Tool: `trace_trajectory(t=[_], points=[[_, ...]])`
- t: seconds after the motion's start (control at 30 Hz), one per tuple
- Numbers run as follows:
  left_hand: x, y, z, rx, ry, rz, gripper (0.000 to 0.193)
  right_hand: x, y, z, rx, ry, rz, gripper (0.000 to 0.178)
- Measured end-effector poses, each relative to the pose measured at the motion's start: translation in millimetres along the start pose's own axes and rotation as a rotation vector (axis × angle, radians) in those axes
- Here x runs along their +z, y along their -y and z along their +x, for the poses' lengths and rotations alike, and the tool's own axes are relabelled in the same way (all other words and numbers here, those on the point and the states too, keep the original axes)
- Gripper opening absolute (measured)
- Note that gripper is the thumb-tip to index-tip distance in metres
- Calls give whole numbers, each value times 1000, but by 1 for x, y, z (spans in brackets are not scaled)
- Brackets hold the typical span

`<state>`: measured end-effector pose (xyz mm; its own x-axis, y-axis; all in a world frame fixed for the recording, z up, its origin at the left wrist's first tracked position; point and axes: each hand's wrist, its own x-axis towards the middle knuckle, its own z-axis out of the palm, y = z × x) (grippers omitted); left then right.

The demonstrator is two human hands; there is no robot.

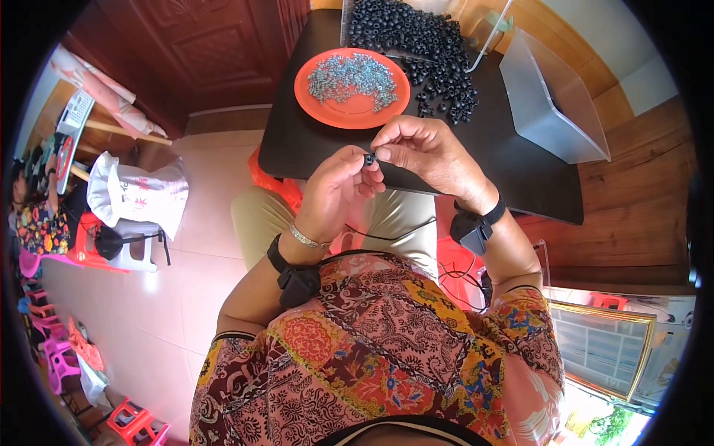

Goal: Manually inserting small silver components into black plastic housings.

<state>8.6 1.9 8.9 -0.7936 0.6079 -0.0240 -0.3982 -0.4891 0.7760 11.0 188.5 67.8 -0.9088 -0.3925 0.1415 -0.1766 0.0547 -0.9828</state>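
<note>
Above my lap, by the table's near edge, my left hand (pixel 341 182) pinches a small black plastic knob-like piece (pixel 369 159) between thumb and fingertips. My right hand (pixel 431 154) meets it there, thumb and forefinger pressed together at the piece; whatever they grip is too small to make out. Just beyond the hands stands an orange-red plate (pixel 349 119) with many small silvery metal parts (pixel 349 78), perhaps screws. A big heap of black plastic pieces (pixel 405 33) spreads from a tray at the back of the table, spilling toward the plate's right side.
The dark table (pixel 520 175) bears a translucent plastic bin (pixel 550 104) lying on its side at the right. A wooden panel (pixel 639 201) flanks the table. At the left, a white sack (pixel 141 189) sits on a stool, with a person in flowered clothing (pixel 43 230) beyond.
</note>
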Motion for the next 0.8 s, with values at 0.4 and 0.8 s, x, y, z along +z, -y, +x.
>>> trace_trajectory(t=[0.4, 0.8], points=[[0, 1, -1, 13, -87, 69, 22, 9, 10, -1, 11, -33, -307, 8], [-3, -4, -5, 47, 42, -88, 30, 30, -15, -9, -391, -284, -565, 21]])
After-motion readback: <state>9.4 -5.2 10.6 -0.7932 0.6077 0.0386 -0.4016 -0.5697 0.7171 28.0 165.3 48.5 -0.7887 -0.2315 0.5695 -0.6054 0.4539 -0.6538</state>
